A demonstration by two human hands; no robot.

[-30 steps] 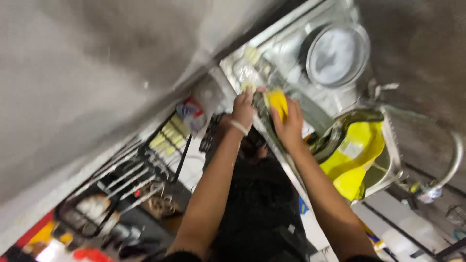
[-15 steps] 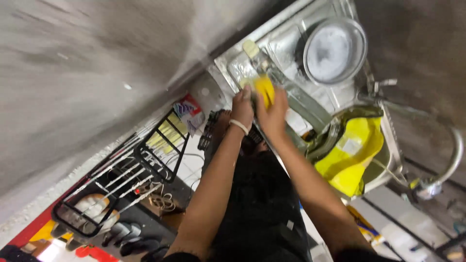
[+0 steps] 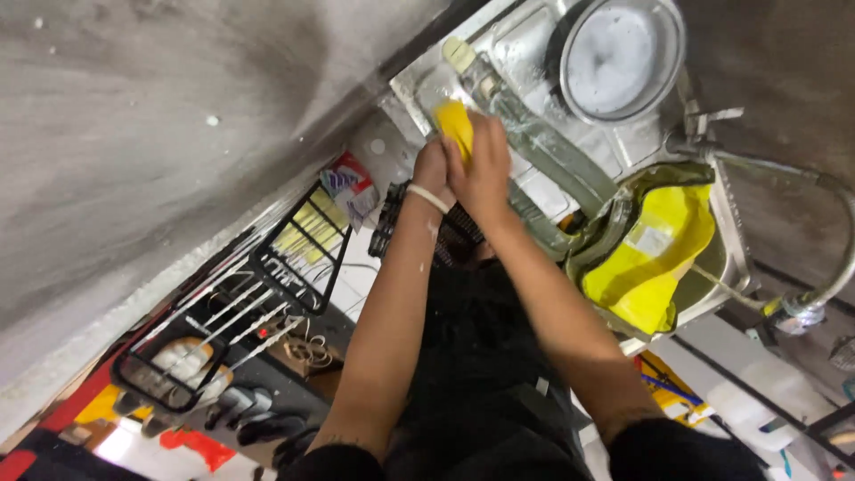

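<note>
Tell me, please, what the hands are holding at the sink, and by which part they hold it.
The right hand grips a yellow sponge by its near end, pressing it on the metal sink. The left hand is beside it; whether it holds anything cannot be told.

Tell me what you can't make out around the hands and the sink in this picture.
Head view:
- Yellow sponge: mostly covered by the right hand.
- Left hand: its grip is hidden behind the right hand.
- Sink: its bottom is hidden by a yellow bag.
- Faucet: cut off by the right edge.

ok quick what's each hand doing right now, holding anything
left hand: against the yellow sponge at the sink, grip cannot be told
right hand: closed on the yellow sponge
</note>
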